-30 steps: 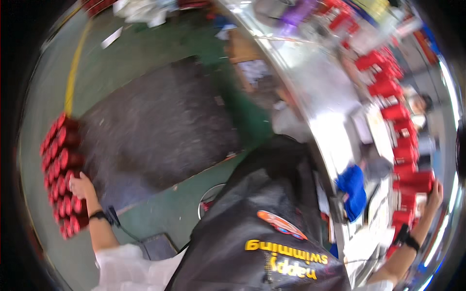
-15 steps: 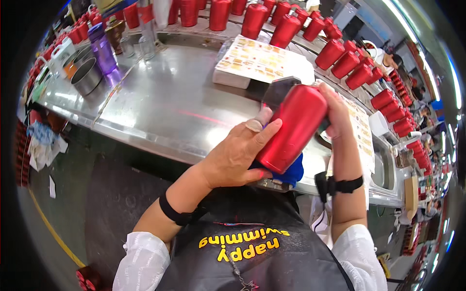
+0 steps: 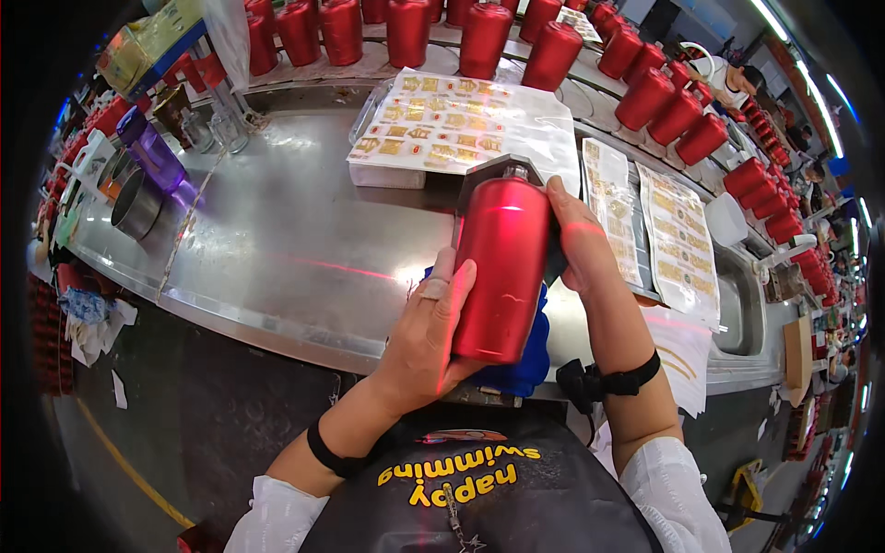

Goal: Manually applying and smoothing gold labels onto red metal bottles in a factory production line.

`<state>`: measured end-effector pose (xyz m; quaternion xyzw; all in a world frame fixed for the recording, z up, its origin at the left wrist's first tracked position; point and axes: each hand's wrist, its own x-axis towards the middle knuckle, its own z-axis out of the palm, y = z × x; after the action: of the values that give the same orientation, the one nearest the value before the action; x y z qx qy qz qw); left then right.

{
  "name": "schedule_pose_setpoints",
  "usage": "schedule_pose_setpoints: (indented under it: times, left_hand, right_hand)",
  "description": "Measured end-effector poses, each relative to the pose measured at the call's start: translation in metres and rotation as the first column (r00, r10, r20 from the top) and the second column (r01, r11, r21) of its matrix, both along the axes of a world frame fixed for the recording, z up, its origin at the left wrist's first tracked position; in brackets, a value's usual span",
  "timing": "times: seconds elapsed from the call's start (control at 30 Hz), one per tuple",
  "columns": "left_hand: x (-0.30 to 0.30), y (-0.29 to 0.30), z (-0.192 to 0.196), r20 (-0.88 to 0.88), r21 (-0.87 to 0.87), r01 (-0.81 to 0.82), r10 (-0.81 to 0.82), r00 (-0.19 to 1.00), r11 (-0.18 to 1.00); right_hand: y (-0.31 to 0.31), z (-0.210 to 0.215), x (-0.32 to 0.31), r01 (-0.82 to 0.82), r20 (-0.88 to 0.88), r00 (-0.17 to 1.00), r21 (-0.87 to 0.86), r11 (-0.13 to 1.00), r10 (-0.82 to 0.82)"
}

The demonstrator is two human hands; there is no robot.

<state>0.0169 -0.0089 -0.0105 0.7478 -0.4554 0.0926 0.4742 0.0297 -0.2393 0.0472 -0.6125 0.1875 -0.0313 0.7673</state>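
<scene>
A glossy red bottle (image 3: 502, 267) with a short bare metal neck leans over the bench's near edge, its neck pointing away from me. My left hand (image 3: 424, 336) wraps its lower left side, a pale covering on one finger. At the upper right side of the bottle, my right hand (image 3: 581, 235) closes against it; some of its fingers are hidden behind. Under and behind the bottle are a dark angular holder (image 3: 475, 180) and a blue cloth-like piece (image 3: 535, 355). Red light lines fall across the bottle and my left hand.
A sheet of gold stickers (image 3: 442, 120) lies on a white stack beyond the bottle. More sticker sheets (image 3: 678, 230) are at the right, before a sink (image 3: 737, 304). Several red bottles (image 3: 484, 41) line the far side. A purple bottle (image 3: 152, 152) and a metal pot (image 3: 138, 203) stand left.
The red bottle has turned more upright in view and its neck now shows. My right hand has moved from its top end down along its right side; the view has shifted.
</scene>
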Motion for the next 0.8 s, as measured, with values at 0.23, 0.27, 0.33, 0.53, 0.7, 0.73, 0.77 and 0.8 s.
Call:
schedule_pose_setpoints:
  times: [0.23, 0.27, 0.33, 0.53, 0.7, 0.73, 0.77, 0.8]
  left_hand:
    - [0.01, 0.003, -0.011, -0.021, 0.089, -0.019, 0.021, 1.0, 0.996]
    - [0.011, 0.002, -0.012, -0.045, 0.079, -0.006, 0.01, 0.999, 0.997]
    - [0.013, 0.0, -0.012, -0.063, 0.055, 0.02, -0.016, 0.998, 0.998]
    - [0.02, 0.017, -0.007, -0.154, 0.142, 0.131, -0.109, 0.982, 0.981]
    - [0.117, 0.043, 0.004, -0.639, -0.054, -0.384, 0.264, 0.723, 0.922]
    - [0.148, 0.039, 0.003, -0.536, -0.039, -0.47, 0.378, 0.755, 0.882]
    - [0.173, 0.036, 0.004, -0.486, 0.03, -0.57, 0.51, 0.71, 0.821]
    - [0.197, 0.031, 0.003, -0.608, 0.06, -0.557, 0.473, 0.638, 0.829]
  right_hand:
    - [-0.071, 0.044, 0.024, -0.266, -0.075, 0.942, -0.759, 0.594, 0.327]
    - [-0.083, 0.045, 0.04, -0.193, -0.058, 0.94, -0.903, 0.384, 0.336]
    - [-0.098, 0.038, 0.076, -0.157, -0.081, 0.914, -0.974, 0.161, 0.398]
    - [-0.1, 0.021, 0.148, -0.316, -0.334, 0.733, -0.939, -0.137, 0.593]
    - [-0.091, 0.012, 0.16, -0.272, -0.349, 0.746, -0.937, -0.219, 0.567]
    - [-0.089, 0.008, 0.159, -0.28, -0.361, 0.753, -0.932, -0.229, 0.549]
    - [-0.089, 0.005, 0.155, -0.24, -0.324, 0.737, -0.946, -0.218, 0.593]
    - [-0.088, 0.002, 0.152, -0.229, -0.301, 0.733, -0.954, -0.196, 0.61]
